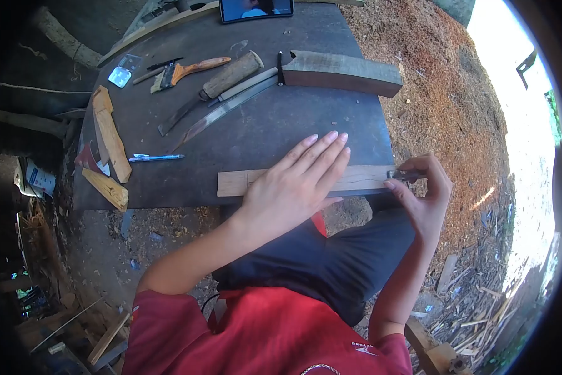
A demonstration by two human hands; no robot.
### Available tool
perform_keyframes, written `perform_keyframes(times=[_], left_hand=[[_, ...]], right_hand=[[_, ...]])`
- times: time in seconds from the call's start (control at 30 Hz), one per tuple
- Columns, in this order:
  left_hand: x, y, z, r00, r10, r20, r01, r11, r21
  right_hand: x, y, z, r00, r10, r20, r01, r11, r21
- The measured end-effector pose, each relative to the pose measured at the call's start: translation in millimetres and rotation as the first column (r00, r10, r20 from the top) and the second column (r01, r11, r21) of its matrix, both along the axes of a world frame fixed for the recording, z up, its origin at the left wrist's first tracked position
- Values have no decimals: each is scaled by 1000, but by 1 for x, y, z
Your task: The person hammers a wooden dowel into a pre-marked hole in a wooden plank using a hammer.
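My left hand (pixel 296 178) lies flat across a pale wooden strip (pixel 362 178), fingers stretched out and pressed against it. The strip runs along the near edge of the dark table. At the strip's right end, my right hand (pixel 428 187) pinches a small metal tool (pixel 395 175) between thumb and fingers; its exact kind is too small to make out. Part of the strip is hidden under my left hand. Beyond it lie a wooden-handled chisel (pixel 206 90), a long flat blade (pixel 231 106) and a curved wooden block (pixel 340 74).
On the table (pixel 262 134) are a brush (pixel 187 73), a blue pen (pixel 157 157), a small clear case (pixel 124 70) and wood offcuts (pixel 111 134). A screen device (pixel 256 9) stands at the far edge. Sawdust (pixel 443 112) covers the ground to the right.
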State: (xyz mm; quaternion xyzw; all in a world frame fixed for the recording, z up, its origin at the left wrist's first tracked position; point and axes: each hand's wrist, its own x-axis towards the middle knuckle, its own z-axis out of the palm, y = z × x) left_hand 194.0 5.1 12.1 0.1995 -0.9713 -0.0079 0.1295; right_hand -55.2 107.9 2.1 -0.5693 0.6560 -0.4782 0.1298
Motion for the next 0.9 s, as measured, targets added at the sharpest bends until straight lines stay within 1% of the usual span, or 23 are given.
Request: perform_keyframes(times=[0.1, 0.23, 0.5, 0.7, 0.8, 0.83, 0.9], left_hand=[[0, -1, -2, 995, 31, 95, -16, 987, -162], [-2, 2, -6, 998, 49, 40, -43, 989, -142], [-2, 2, -8, 997, 62, 35, -55, 983, -177], [-1, 2, -7, 998, 52, 34, -47, 988, -145], [1, -1, -5, 996, 27, 80, -16, 991, -136], [2, -2, -1, 999, 2, 34, -1, 999, -35], [2, -2, 9, 997, -33, -67, 44, 985, 168]], right_hand=[[5, 1, -3, 997, -80, 10, 80, 997, 23], [13, 1, -3, 986, -164, 16, 164, 986, 13], [20, 2, -1, 979, -202, 1, 202, 979, 4], [15, 4, -6, 983, -184, 6, 184, 983, 19], [14, 6, -20, 982, -182, -49, 176, 978, -109], [17, 7, -27, 968, -227, 108, 243, 954, -178], [27, 8, -47, 870, -264, 415, 396, 877, -272]])
